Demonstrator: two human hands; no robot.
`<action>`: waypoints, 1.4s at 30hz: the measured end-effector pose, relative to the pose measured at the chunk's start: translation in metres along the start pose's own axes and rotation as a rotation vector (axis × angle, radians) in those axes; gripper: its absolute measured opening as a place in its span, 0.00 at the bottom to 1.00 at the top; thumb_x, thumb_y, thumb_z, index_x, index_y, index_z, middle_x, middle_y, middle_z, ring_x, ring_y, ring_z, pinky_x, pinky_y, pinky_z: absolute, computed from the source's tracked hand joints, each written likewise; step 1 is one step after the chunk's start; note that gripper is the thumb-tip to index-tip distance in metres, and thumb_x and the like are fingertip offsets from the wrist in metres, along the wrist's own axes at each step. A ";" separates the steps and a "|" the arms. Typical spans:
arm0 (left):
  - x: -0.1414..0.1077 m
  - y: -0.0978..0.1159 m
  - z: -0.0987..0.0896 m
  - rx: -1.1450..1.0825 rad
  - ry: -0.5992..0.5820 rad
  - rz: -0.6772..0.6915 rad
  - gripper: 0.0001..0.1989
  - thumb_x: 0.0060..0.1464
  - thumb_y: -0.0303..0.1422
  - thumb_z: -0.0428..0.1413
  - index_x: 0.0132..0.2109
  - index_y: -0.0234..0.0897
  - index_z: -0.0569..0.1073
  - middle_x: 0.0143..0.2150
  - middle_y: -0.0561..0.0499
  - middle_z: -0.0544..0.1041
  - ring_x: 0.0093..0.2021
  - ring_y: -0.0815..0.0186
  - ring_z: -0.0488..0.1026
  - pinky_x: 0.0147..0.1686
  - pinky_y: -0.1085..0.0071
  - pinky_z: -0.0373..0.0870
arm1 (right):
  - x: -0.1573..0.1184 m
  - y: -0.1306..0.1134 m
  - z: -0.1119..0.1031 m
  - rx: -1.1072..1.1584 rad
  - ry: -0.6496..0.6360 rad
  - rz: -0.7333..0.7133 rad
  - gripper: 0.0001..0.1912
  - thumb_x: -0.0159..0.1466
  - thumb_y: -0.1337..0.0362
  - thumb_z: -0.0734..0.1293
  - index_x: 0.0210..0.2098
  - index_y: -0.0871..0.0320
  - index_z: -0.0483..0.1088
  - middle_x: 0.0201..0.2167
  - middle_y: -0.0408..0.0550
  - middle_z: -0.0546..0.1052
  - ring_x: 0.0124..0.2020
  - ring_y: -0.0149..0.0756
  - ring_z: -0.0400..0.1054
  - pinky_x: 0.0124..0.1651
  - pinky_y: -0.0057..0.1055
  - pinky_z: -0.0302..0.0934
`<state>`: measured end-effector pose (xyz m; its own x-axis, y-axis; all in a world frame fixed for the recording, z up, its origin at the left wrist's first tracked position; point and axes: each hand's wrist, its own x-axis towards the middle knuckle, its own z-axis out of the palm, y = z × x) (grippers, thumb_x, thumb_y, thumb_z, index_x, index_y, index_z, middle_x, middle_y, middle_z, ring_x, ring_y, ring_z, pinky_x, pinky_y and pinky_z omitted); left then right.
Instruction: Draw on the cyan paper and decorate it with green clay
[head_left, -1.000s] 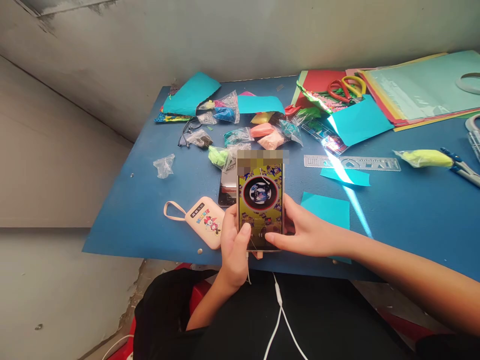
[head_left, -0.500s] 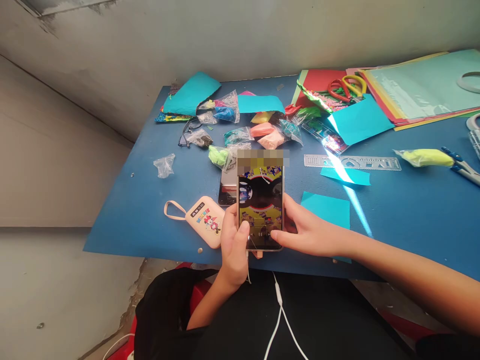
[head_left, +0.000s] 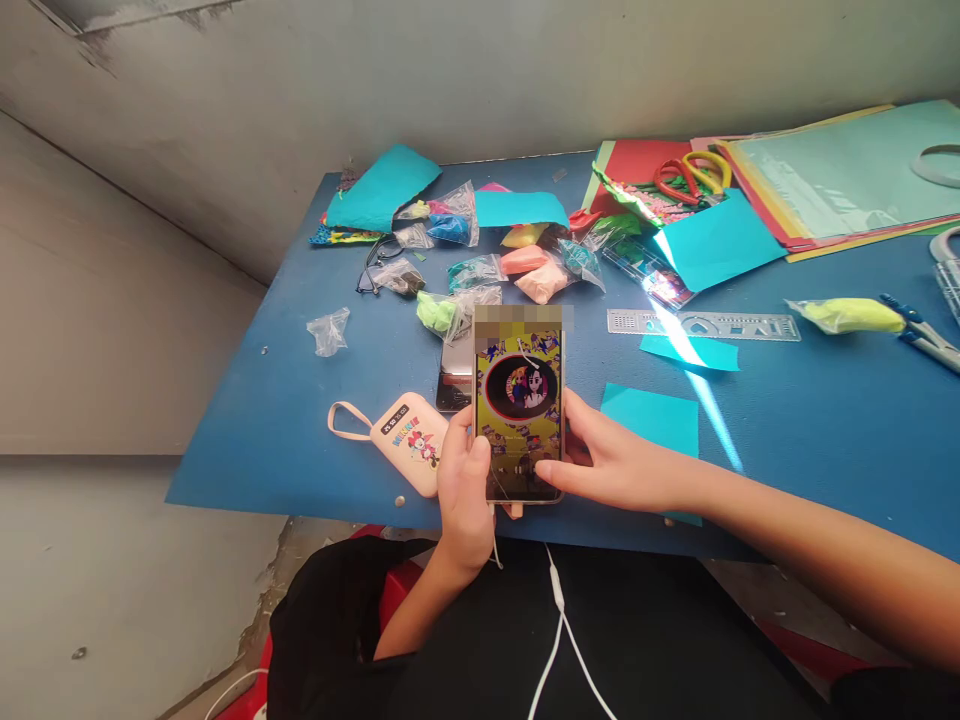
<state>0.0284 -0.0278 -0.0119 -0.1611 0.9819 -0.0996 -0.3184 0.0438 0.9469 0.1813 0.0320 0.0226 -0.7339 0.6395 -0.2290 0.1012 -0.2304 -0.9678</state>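
Observation:
A smartphone [head_left: 521, 420] is held upright between both hands above the table's front edge. Its screen shows a yellow patterned background with a cartoon picture in a dark oval. My left hand [head_left: 465, 495] grips the phone's left side, thumb on the lower left edge. On the right side, my right hand [head_left: 607, 450] holds the phone, its thumb over the lower right of the screen. Beside my left hand lies a pink power bank [head_left: 412, 445] with a cartoon mouse and a strap loop. Another dark phone-like device [head_left: 455, 375] lies partly hidden behind the held phone.
On the blue table [head_left: 285, 430] lie several bags of coloured clay [head_left: 544, 275], a clear stencil ruler [head_left: 705, 325], blue paper pieces [head_left: 652, 420], scissors [head_left: 679, 180], and a stack of coloured sheets [head_left: 840, 180]. White earphone cords [head_left: 556, 590] hang in front of my body.
The phone screen has changed from a dark, shifting middle to a cartoon picture inside an oval. The phone and both hands have shifted very slightly left.

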 end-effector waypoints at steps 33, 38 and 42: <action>0.004 0.000 -0.004 -0.015 0.232 0.085 0.20 0.57 0.50 0.56 0.45 0.39 0.70 0.25 0.59 0.73 0.09 0.75 0.61 0.04 0.79 0.56 | -0.002 0.003 -0.006 -0.242 0.291 -0.162 0.18 0.71 0.49 0.54 0.42 0.57 0.64 0.35 0.46 0.72 0.37 0.34 0.67 0.38 0.31 0.62; 0.015 0.012 -0.015 0.047 0.387 0.087 0.21 0.53 0.50 0.57 0.43 0.36 0.71 0.24 0.58 0.72 0.09 0.75 0.59 0.04 0.78 0.53 | -0.020 -0.028 0.002 -0.403 0.260 -0.350 0.15 0.70 0.61 0.58 0.27 0.56 0.60 0.22 0.38 0.63 0.24 0.26 0.55 0.27 0.25 0.53; 0.032 0.034 -0.038 0.124 0.498 0.055 0.15 0.55 0.45 0.56 0.38 0.36 0.72 0.23 0.58 0.70 0.10 0.76 0.58 0.05 0.78 0.49 | -0.058 -0.039 0.020 -0.513 0.080 -0.487 0.18 0.69 0.65 0.59 0.22 0.55 0.54 0.17 0.38 0.59 0.19 0.25 0.53 0.23 0.24 0.54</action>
<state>-0.0224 -0.0022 0.0053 -0.6094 0.7778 -0.1538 -0.1887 0.0462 0.9809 0.2061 -0.0108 0.0761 -0.7266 0.6384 0.2540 0.0921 0.4568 -0.8848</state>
